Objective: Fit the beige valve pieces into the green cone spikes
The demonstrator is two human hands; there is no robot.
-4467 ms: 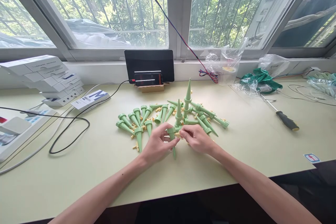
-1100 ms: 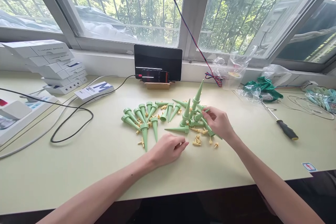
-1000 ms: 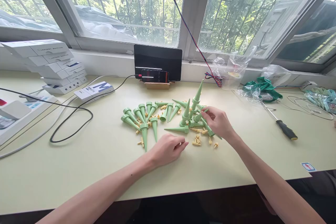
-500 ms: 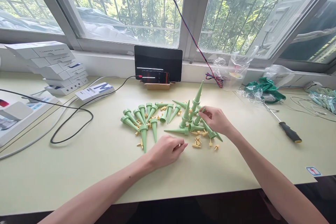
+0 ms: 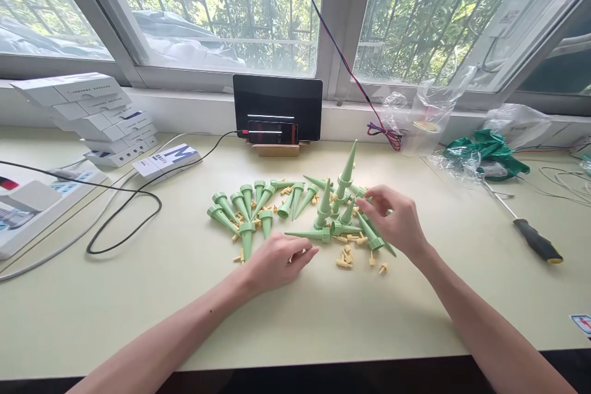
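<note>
If the right hand point(image 5: 398, 221), fingers parted, swings left, the tall tapered green plastic spike point(image 5: 348, 166) could topple; the left hand point(image 5: 274, 263) is curled, any grip hidden

Indoor desk workspace beneath barred windows point(image 5: 207, 18), an office or a home workroom, which one cannot be told

Greenery point(image 5: 258, 6) shows through the glass beyond the far edge of a pale tabletop point(image 5: 323, 326); near that edge a dark tablet point(image 5: 277, 95) and a cabled phone point(image 5: 272, 133) stand at a cardboard stand point(image 5: 277, 151), with a tied bundle of wire point(image 5: 388, 134) and a green plastic bag point(image 5: 494, 152) further right; toward the left end sit stacked white boxes point(image 5: 92, 111) and a power strip point(image 5: 46, 225); a screwdriver point(image 5: 535, 240) toward the right end, plus loose green cones point(image 5: 247, 237) and yellow fittings point(image 5: 344, 263) between far and near edges, lend a light workshop character
</note>
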